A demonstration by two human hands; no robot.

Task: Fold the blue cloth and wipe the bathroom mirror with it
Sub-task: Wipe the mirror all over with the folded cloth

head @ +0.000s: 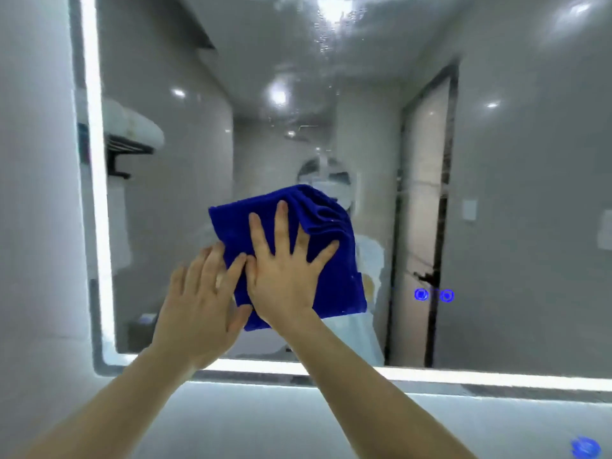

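Two bare forearms reach up from the bottom edge of the view toward the bathroom mirror [496, 160], one hand at the end of each. One blue cloth [331, 276] lies pressed flat against the glass in the lower middle of the mirror, above its lit bottom edge. The right hand [284, 276] is spread wide, palm down on the cloth, fingers fanned apart and pointing up, pinning it to the glass rather than gripping it. The left hand [202, 303] is also flat and open, fingers together; its fingertips rest on the cloth's lower left edge beside the right thumb, while the palm sits over bare glass.

The cloth is a deep, saturated blue with a fuzzy, towel-like nap. It is folded into a rough rectangle, tilted so its top left corner points toward the mirror's left edge. Several stacked layers show as ridges at its upper right corner.

One glowing white light strip [96, 193] runs down the mirror's left edge and along its bottom edge. Two small blue round icons [433, 295] glow side by side on the glass, right of the cloth. Water droplets and streaks speckle the mirror's upper middle.
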